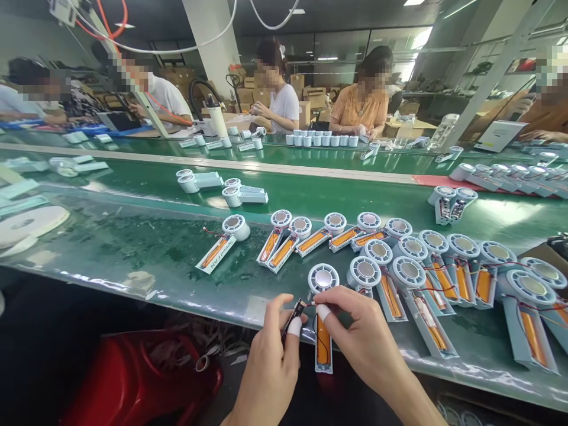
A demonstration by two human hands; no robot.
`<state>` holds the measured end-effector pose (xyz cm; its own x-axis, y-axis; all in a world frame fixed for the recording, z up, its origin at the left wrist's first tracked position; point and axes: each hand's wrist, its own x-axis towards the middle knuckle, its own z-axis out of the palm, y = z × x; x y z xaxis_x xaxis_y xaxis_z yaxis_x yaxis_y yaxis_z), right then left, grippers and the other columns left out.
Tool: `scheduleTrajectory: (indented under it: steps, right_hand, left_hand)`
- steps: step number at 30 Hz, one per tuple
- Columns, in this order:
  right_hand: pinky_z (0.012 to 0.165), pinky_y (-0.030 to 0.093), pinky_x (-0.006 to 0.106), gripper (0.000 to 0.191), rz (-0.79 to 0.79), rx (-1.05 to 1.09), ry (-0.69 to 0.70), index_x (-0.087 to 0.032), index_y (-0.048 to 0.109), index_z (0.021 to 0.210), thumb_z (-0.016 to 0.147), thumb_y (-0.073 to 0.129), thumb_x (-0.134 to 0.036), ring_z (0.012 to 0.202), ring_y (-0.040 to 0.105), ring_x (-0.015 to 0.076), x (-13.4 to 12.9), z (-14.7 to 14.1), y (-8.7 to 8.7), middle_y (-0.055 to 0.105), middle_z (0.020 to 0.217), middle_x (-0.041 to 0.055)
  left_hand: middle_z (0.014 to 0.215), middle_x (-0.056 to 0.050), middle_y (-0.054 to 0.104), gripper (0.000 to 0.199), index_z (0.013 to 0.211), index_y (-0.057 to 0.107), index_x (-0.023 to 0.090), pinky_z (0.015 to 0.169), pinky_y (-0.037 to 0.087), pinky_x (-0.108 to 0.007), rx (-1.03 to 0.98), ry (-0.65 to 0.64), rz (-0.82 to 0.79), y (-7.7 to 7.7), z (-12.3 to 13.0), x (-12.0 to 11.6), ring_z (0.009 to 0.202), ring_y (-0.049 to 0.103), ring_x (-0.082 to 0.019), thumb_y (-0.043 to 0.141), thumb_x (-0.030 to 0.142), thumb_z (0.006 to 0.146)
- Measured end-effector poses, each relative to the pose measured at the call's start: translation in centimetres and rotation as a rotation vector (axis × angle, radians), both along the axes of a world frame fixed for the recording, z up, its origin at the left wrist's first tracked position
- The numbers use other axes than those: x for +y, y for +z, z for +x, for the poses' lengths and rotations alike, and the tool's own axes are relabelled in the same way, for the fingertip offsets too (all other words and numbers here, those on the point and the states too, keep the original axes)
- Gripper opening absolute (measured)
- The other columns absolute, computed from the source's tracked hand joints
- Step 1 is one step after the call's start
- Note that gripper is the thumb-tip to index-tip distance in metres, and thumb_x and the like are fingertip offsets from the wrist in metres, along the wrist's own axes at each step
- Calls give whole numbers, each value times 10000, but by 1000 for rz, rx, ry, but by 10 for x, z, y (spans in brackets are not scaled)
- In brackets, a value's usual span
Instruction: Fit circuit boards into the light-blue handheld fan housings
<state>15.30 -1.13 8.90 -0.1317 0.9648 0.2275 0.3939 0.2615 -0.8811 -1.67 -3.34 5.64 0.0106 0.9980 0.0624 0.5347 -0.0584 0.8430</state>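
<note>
Between thumb and fingers, my left hand grips a small dark circuit board, tilted upward. My right hand pinches a small white wire connector close to the board's upper end; red and dark wires run there. White covers sit on both thumb tips. Just beyond my hands lies a handheld fan body with a round grille head. Its open handle, holding an orange battery, points towards me past the table edge. Whether the connector is seated in the board cannot be made out.
Many similar fan bodies crowd the right side. Another fan body lies at the left. Beyond is a green conveyor belt with paired fan parts. A red stool stands below left. Several co-workers sit across the line.
</note>
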Motion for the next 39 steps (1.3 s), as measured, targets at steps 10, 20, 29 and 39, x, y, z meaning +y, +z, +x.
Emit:
scheduleTrajectory:
  steps: [10,20,29,39]
  right_hand:
    - [662,445,285,199,367,-356,-83,-195,688,933,937,508,-110,775,579,190,-1,-10,-22,617,873,57]
    - [627,371,336,282,597,-651,-80,-170,624,794,970,428,-68,677,469,202,-1,-14,-20,570,768,60]
    - [720,501,306,273,202,-344,166,-246,660,1112,989,463,-103,851,596,199,4,6,-12,624,962,49]
    - [846,545,322,311,250,-347,46,-225,611,1224,986,449,-108,1016,638,214,-6,15,6,650,1165,82]
  left_hand:
    - [816,-14,746,218,1091,536,234,521,556,-230,-280,-47,-166,16,5,-1,593,686,-152,422,391,993]
    - [1150,-64,773,322,1210,633,240,860,606,-285,68,-29,223,-3,5,-8,1023,753,-213,471,190,936]
    - [835,-23,747,251,1108,704,231,664,584,-227,-214,-166,-109,15,-18,8,767,713,-171,543,334,947]
    - [1085,-51,800,375,1266,598,253,780,613,-304,67,-145,-22,14,-26,21,958,764,-230,494,267,906]
